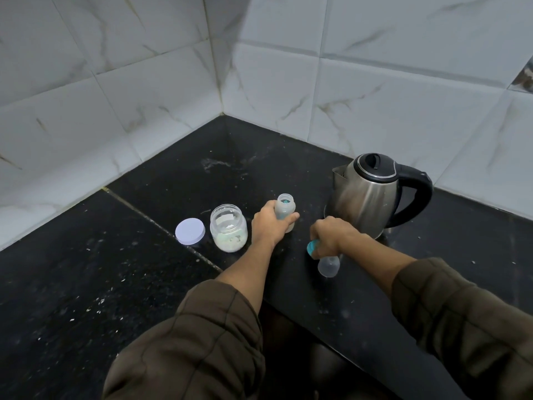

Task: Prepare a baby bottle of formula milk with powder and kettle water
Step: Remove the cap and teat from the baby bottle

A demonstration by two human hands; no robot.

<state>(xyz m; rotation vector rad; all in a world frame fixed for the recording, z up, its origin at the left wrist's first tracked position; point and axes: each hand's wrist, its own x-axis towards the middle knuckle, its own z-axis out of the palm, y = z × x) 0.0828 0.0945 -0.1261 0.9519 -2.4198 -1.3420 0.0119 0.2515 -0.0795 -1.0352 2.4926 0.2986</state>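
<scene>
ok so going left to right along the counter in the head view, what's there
lid → powder jar → bottle, gripped by the left hand → bottle cap, gripped by the right hand → kettle

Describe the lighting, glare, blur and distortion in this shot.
Head view: the wide-angle lens tilts and slightly bows grout lines on the white marble-look tiled wall; shadow darkens its corner; streaky glare on the stainless steel kettle; the left hand gripping the clear baby bottle and the right hand gripping the teal bottle top are sharp.
</scene>
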